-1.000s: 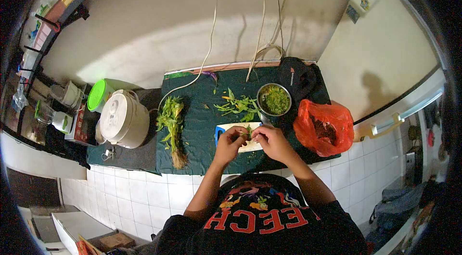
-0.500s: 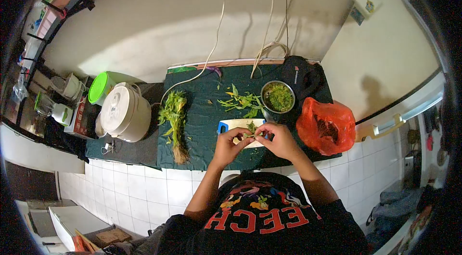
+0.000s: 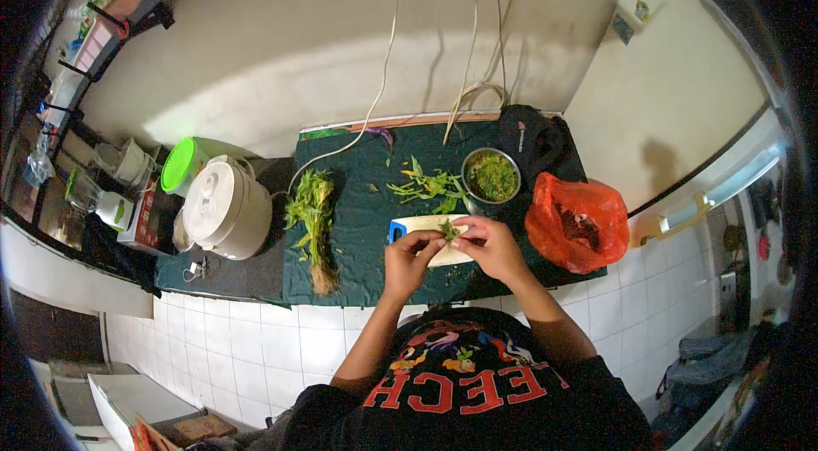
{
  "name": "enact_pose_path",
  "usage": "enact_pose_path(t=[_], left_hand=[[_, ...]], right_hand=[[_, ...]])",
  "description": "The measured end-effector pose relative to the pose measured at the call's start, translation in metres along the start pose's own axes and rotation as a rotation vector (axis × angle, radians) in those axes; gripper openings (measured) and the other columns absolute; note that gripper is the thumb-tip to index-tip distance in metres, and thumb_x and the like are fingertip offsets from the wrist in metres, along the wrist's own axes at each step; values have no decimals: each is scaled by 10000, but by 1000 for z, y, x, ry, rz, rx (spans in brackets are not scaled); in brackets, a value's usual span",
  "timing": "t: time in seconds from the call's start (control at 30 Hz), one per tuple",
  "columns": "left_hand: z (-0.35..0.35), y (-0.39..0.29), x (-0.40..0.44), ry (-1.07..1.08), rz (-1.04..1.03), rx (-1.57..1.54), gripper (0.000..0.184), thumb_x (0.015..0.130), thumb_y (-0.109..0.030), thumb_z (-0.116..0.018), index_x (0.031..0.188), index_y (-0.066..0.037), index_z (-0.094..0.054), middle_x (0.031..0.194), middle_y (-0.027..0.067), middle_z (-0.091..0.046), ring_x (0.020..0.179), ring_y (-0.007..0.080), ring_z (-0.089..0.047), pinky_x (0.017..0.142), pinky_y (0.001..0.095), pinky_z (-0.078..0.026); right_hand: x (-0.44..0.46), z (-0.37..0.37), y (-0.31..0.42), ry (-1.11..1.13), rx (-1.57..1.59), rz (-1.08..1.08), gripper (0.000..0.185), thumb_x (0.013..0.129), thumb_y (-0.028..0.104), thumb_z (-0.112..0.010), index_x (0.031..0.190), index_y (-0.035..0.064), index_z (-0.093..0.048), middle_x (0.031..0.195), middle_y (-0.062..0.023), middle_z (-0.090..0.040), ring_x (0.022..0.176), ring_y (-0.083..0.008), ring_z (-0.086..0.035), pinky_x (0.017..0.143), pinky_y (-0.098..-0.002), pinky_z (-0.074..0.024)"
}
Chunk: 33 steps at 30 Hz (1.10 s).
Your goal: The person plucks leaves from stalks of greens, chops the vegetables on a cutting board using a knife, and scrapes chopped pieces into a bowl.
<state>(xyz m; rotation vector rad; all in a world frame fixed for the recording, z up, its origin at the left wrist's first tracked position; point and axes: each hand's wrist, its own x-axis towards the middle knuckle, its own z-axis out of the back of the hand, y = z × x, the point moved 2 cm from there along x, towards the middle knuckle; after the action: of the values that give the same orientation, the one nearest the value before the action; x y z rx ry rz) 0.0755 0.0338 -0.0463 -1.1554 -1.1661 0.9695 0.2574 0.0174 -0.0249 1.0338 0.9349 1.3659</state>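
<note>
Both hands meet over a white cutting board with a blue end, at the table's near edge. My left hand pinches some leafy greens from the left. My right hand closes on the same greens from the right, fingertips close to the left ones. Just beyond the board lie loose leafy stems. A metal bowl stands to their right, holding chopped greens. Farther left rests a bunch of leafy greens, its roots pointing toward me.
An open red plastic bag sits at the table's right side, near a dark bag. On the left stand a white rice cooker and a green-lidded container. A white cable runs down the wall onto the dark green cloth.
The greens between my fingers are lifted slightly and look more bunched. My right hand's fingers have shifted a little upward. The view has tilted slightly.
</note>
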Motion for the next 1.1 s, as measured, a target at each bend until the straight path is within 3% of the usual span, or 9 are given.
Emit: enact_pose_path(t=[0.07,0.17,0.37,0.5,0.7,0.87,0.97,1.03,1.1], left_hand=[[1,3,0,82,181,-7,149,866,-68,-720,982,22,-698,916,72,-714,830,110,-654,762,258,-527],[0,-1,-5,139,145,16,154,862,-46,-717,1000,18,-688,945,74,-706,853,118,-658,793,263,-529],[5,15,-17,252,120,25,172,832,-46,-741,977,14,-672,905,72,-693,841,131,-659,786,267,-526],[4,14,-21,333,3,300,226,804,-76,-768,986,7,-666,872,91,-684,800,137,-649,739,282,-521],[9,36,-28,445,148,245,214,774,-98,-782,963,-23,-717,884,111,-688,768,186,-656,707,323,-512],[20,52,-23,525,23,393,190,765,-98,-774,942,-43,-732,886,136,-679,770,266,-662,696,344,-508],[19,64,-18,489,-16,437,159,777,-86,-750,928,-42,-731,876,148,-668,779,304,-656,705,354,-511],[20,79,-15,443,-6,442,138,786,-80,-735,918,-40,-731,867,152,-662,786,320,-653,715,362,-514],[26,100,-10,290,95,481,132,798,-79,-707,920,-32,-727,871,154,-662,805,337,-655,733,389,-514]], right_hand=[[1,-2,-19,104,52,-22,235,823,212,-760,994,54,-730,870,-78,-732,791,-192,-700,740,-287,-524],[0,4,-31,195,-213,-81,253,807,177,-770,1030,63,-729,876,-91,-732,810,-193,-703,746,-297,-526],[-14,-5,-32,361,-159,-72,184,816,160,-752,949,36,-725,848,-121,-724,765,-199,-694,737,-319,-533],[-22,-11,-31,283,-249,-26,133,788,118,-753,876,24,-718,816,-105,-724,739,-197,-694,710,-319,-537],[-34,-17,-38,265,-243,-152,127,786,158,-748,822,37,-732,783,-108,-722,726,-208,-700,691,-323,-541],[-45,-28,-43,281,-153,-189,144,840,179,-720,871,39,-733,859,-120,-730,775,-220,-704,745,-319,-533],[-50,-34,-76,228,-94,-140,190,840,142,-718,991,27,-707,868,-107,-725,784,-149,-680,709,-300,-523],[-50,-30,-93,2,-183,-192,254,852,140,-704,1069,16,-660,896,-107,-722,820,-197,-691,729,-330,-527],[-47,-16,-122,8,-335,-182,378,836,143,-699,1167,5,-581,984,-140,-681,946,-281,-659,793,-388,-527]])
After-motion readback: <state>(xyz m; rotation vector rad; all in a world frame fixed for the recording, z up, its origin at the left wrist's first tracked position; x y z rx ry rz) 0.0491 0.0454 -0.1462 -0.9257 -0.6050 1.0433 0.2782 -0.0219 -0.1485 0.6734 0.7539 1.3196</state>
